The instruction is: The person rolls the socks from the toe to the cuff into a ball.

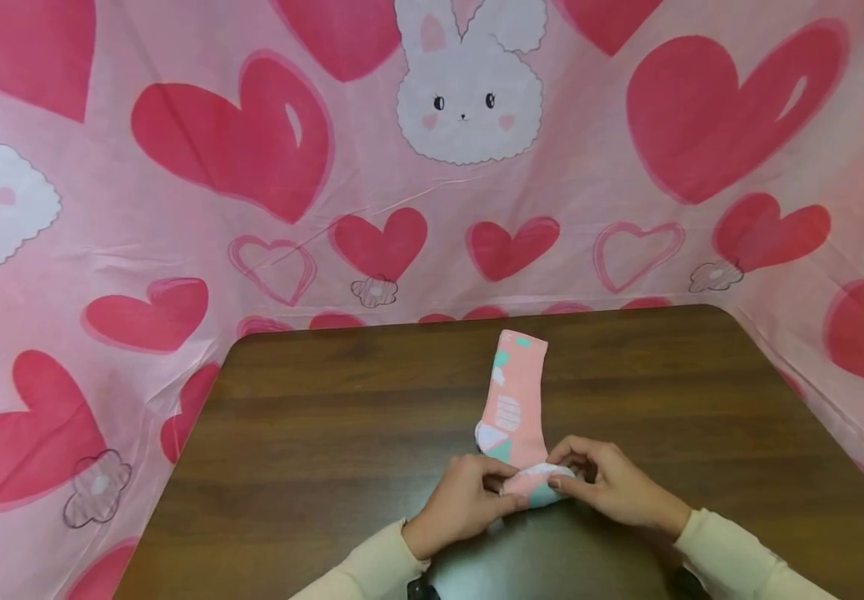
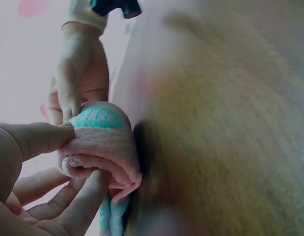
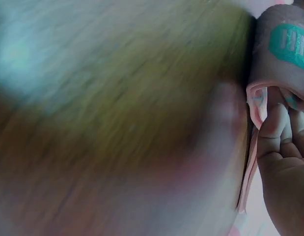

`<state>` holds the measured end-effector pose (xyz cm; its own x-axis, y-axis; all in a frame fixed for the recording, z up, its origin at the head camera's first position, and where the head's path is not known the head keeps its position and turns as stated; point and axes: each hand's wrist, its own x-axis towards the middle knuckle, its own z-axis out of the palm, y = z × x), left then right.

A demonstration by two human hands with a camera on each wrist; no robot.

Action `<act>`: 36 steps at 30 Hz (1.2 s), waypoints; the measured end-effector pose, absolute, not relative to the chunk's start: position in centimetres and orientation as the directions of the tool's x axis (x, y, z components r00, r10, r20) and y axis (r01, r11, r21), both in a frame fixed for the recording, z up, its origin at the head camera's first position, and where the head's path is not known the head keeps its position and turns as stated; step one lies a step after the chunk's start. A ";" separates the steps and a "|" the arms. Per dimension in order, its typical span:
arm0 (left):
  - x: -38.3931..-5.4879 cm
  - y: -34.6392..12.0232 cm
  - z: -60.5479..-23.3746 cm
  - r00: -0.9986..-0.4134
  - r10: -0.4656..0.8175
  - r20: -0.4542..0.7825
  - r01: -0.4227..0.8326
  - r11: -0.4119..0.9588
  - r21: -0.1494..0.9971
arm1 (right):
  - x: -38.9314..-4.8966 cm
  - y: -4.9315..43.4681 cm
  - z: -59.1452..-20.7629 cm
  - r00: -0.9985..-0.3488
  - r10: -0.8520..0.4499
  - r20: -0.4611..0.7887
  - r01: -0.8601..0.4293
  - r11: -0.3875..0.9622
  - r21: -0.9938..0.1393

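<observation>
A pink sock (image 1: 527,387) with green and white patches lies on the table, its long flat part pointing away from me. Its near end is rolled into a thick bundle (image 1: 525,485). My left hand (image 1: 461,504) pinches the roll's left end, thumb in front and fingers behind. At the right end, my right hand (image 1: 619,487) grips it the same way. In the left wrist view the coiled layers of the roll (image 2: 102,147) show between thumb and fingers. The right wrist view has fingers (image 3: 274,125) tucked at the roll's open end.
The brown wooden table (image 1: 327,433) has rounded far corners. Pink cloth (image 1: 372,179) printed with red hearts and white rabbits hangs behind it and along both sides. Pale sleeves (image 1: 739,550) cover both forearms.
</observation>
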<state>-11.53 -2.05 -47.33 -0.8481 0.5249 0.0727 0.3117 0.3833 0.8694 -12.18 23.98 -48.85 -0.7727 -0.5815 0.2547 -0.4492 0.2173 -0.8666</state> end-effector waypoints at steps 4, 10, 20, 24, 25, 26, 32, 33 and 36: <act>-12.1 -2.3 -47.1 -0.866 0.497 -0.043 0.138 0.322 0.937 | -12.4 23.6 -48.6 -0.822 -0.543 0.171 -0.356 0.255 -0.899; -12.5 -2.3 -47.0 -0.879 0.469 -0.090 0.071 0.316 0.946 | -12.7 22.7 -48.2 -0.885 -0.461 0.068 -0.266 0.380 -0.886; -13.1 -1.7 -47.9 -0.758 0.528 0.384 0.644 0.510 0.570 | -13.1 21.7 -48.0 -0.951 -0.308 0.020 -0.199 0.563 -0.802; -13.4 -1.5 -47.7 -0.569 0.651 0.502 0.822 0.440 0.361 | -12.9 21.1 -48.3 -0.964 -0.238 0.120 -0.244 0.610 -0.754; -13.6 -1.5 -47.6 -0.541 0.676 0.500 0.841 0.428 0.330 | -12.8 20.9 -48.4 -0.957 -0.239 0.162 -0.278 0.615 -0.738; -13.6 -1.5 -47.7 -0.517 0.697 0.496 0.856 0.415 0.308 | -12.8 20.9 -48.5 -0.944 -0.251 0.214 -0.327 0.618 -0.715; -13.8 -1.9 -48.0 -0.463 0.765 0.448 0.886 0.376 0.273 | -11.8 21.9 -49.0 -0.676 -0.480 0.559 -0.734 0.509 -0.450; -13.7 -2.1 -48.0 -0.469 0.770 0.433 0.882 0.381 0.278 | -11.7 22.2 -49.1 -0.616 -0.524 0.588 -0.784 0.480 -0.394; -13.8 -2.5 -47.9 -0.501 0.778 0.379 0.863 0.416 0.287 | -11.7 22.8 -49.2 -0.479 -0.632 0.609 -0.871 0.427 -0.241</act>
<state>-13.77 -2.47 -47.89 -0.5011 0.7779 0.3792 0.8629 0.4159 0.2871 -11.65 22.79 -49.23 -0.4788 -0.6325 0.6089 -0.8713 0.4272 -0.2414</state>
